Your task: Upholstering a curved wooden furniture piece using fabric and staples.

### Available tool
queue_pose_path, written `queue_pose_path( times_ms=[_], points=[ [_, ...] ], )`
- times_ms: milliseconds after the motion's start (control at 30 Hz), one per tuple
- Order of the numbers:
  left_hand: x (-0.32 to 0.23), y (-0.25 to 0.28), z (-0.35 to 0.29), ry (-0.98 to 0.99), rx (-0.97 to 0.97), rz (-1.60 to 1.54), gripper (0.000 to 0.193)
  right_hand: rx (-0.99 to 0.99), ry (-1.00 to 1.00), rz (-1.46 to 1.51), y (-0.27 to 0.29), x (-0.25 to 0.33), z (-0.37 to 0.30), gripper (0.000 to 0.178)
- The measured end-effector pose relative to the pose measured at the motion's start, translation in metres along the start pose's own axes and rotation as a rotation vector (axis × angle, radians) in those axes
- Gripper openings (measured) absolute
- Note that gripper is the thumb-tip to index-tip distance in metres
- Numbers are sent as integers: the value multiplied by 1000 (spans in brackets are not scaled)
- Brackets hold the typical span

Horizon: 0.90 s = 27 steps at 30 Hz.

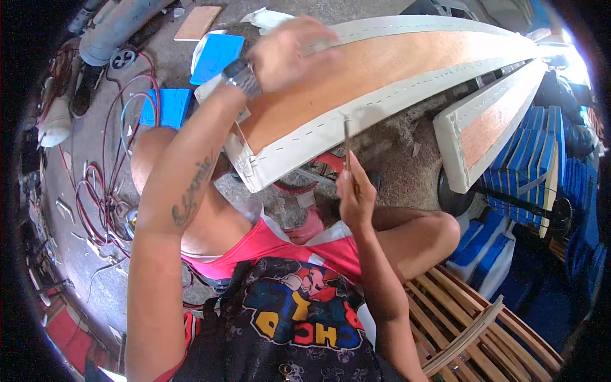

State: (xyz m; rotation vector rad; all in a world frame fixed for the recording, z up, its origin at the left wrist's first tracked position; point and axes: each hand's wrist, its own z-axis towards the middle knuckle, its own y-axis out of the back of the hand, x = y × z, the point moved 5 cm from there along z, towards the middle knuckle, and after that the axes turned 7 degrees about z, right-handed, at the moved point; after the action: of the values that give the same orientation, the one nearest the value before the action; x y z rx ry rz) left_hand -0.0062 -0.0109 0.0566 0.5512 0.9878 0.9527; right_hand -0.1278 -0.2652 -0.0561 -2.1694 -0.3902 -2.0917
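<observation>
A long wooden panel [382, 63] lies in front of me, with white covering [299, 143] folded over its edges and fastened by rows of staples. My left hand [286, 54], with a watch [240, 76] on its wrist, is over the panel's near left part. Motion smears its fingers, so I cannot tell whether they hold anything. My right hand [358, 194] is closed around a thin, narrow tool [347, 140], held upright with its tip at the panel's near stapled edge. Its exact kind does not show.
A second white-edged panel [490, 121] lies to the right, near stacked blue-and-white striped pieces [525, 149]. A slatted wooden frame [464, 318] is at lower right. Red hoses [95, 197] coil on the left floor, near blue pieces [167, 107] and a grey cylinder [114, 32].
</observation>
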Motion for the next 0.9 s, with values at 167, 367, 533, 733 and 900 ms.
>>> queue_pose_path(
  times_ms=[167,367,533,733,900],
  points=[
    [-61,0,-51,-267,719,-581,19,202,-68,-198,23,70,0,31],
    [-37,32,-56,-46,996,-428,23,261,42,-481,45,103,-18,34],
    [58,58,-29,-69,353,10,60,235,140,-906,25,133,-10,48],
    [82,-2,-8,282,806,22,78,304,176,-1211,9,142,5,50],
    [79,-30,-22,349,891,-3,85,397,160,-1327,0,156,13,50]
  ],
)
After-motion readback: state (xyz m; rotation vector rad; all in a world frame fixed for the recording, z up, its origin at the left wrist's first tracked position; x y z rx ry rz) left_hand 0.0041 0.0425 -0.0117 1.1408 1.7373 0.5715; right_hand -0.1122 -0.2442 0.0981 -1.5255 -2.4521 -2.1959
